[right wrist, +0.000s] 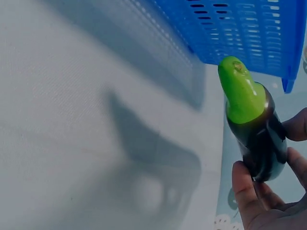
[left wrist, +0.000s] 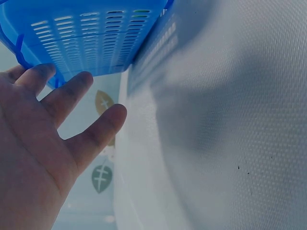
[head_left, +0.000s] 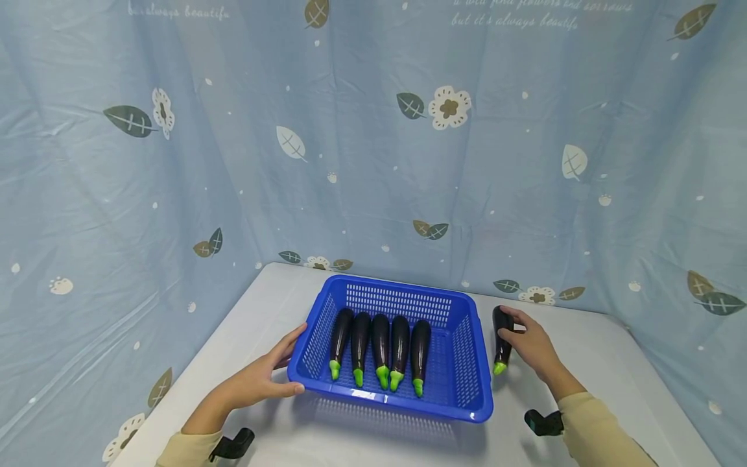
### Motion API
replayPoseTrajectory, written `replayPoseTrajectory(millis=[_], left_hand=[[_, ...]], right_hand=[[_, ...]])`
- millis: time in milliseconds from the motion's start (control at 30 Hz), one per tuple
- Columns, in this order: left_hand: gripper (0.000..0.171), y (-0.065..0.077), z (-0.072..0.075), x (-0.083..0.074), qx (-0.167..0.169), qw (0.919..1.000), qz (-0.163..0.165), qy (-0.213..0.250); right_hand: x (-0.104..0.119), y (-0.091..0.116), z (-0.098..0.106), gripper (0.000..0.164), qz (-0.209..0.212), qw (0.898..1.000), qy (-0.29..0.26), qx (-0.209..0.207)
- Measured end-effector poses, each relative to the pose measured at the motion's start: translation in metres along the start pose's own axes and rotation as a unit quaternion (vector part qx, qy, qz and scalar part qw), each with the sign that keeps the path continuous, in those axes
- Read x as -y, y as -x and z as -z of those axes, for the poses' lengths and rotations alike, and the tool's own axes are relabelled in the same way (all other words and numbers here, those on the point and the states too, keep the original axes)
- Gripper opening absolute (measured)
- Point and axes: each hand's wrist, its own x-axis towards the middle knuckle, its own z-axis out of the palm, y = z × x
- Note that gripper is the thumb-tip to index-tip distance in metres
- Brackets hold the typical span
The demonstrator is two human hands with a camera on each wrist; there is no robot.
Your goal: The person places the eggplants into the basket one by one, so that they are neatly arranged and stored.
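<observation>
A blue plastic basket with slotted walls holds several dark eggplants, lying side by side with their green stems toward the front. At its left side, my left hand touches the rim with spread, mostly straight fingers; the left wrist view shows the fingertips against the basket's edge. My right hand grips another eggplant just outside the basket's right wall, thumb on one side and fingers on the other. In the right wrist view that eggplant appears raised off the table, its green stem toward the camera.
The basket stands on a white-covered table. Behind and at both sides hangs a blue curtain with leaf and flower prints. Each wrist carries a small black device, one by the left sleeve and one by the right sleeve.
</observation>
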Motion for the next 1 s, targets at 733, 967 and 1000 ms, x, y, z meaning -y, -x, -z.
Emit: replayPoseTrajectory(millis=[733,967,1000], left_hand=[[0.104,0.0,0.0,0.001,0.003,1.0,-0.005,0.006],[0.104,0.0,0.0,0.0,0.004,1.0,-0.006,0.006],[0.104,0.0,0.0,0.0,0.004,1.0,-0.005,0.006]], right_hand=[[0.03,0.007,0.006,0.062,0.047,0.999,-0.019,-0.016],[0.043,0.011,0.01,0.061,0.056,0.998,-0.019,-0.018],[0.044,0.011,0.01,0.061,0.057,0.998,-0.02,-0.019]])
